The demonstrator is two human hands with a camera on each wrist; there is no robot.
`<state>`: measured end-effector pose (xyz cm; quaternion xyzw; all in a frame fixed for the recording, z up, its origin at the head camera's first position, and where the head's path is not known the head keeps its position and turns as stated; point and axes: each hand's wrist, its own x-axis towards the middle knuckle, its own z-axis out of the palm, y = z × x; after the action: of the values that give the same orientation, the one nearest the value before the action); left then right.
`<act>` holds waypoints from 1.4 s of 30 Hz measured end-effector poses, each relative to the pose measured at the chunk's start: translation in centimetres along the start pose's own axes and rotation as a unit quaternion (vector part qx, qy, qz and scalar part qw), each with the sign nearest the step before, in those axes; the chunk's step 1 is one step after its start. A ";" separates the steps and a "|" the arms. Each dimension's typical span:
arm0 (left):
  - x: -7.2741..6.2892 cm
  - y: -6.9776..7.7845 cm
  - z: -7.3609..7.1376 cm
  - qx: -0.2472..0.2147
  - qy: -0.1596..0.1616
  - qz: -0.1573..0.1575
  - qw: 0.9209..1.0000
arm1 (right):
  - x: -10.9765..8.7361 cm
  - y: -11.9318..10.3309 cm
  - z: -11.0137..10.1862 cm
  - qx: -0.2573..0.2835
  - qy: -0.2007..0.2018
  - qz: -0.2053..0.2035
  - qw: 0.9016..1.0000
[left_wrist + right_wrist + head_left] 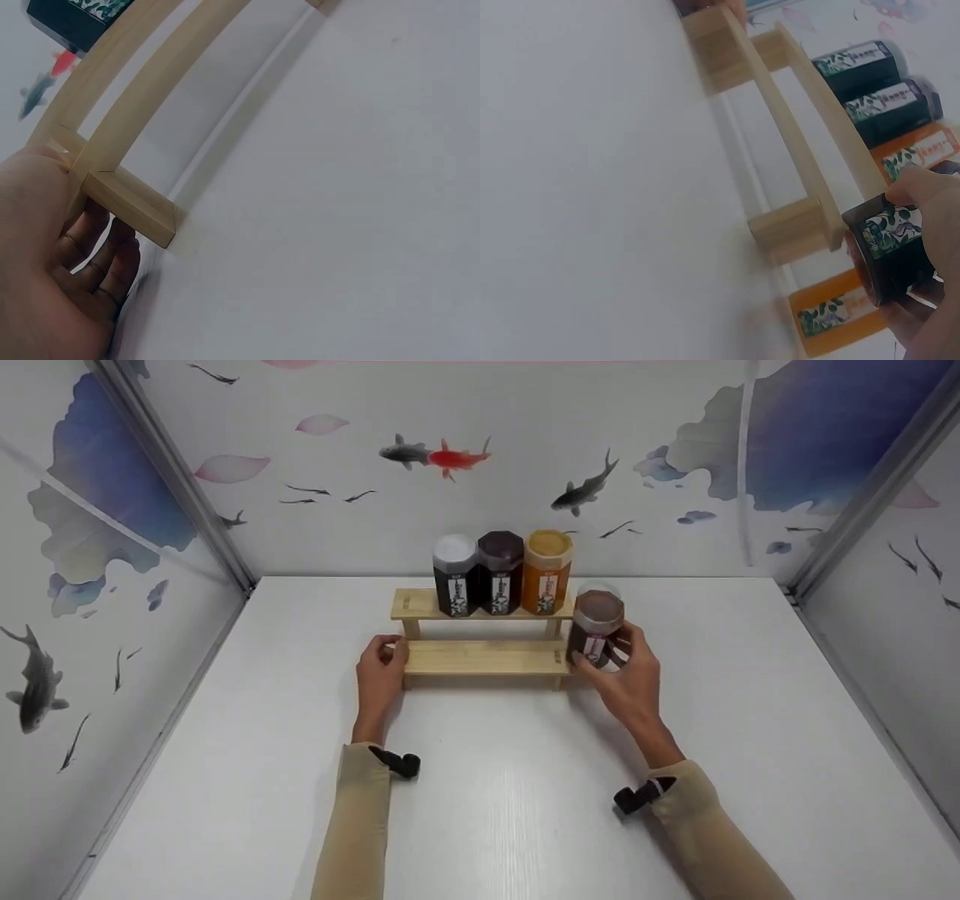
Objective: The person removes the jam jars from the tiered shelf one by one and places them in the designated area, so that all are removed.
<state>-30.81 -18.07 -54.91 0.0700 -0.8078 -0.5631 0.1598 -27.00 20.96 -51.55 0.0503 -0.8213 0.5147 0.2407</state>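
Your right fingers (634,637), spread jar-wide, grip the brown-lidded jar (587,633), lid up, long axis near-vertical, beside the rack (487,657). Your left fingers (124,271) curl on its left end. Past right fingers: orange jar (826,319); left of them: three jars (500,577) on upper tier (415,601).

A pale, two-tier rack of bare wood (487,658) looked smooth and matt, faintly grained. The dark, brown-lidded, octagonal jar (598,619) and the amber, octagonal jar (548,574) had smooth, shiny walls, glass or plastic being unclear, and printed, paper-like labels (547,591). The white, flat table (502,780) was smooth, with a soft sheen and fine woodgrain-like streaks. Beige cloth sleeves (352,825) were matt; a grey corner post (180,484) looked like dull metal.
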 end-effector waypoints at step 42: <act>0.1 -0.1 0.2 0.004 -0.003 -0.009 1.000 | 4.9 6.3 -5.1 -0.093 -0.132 0.141 0.977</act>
<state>-30.98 -17.99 -55.02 0.0761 -0.8100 -0.5613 0.1519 -31.66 29.11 -52.76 -0.0206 -0.8889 0.4538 0.0587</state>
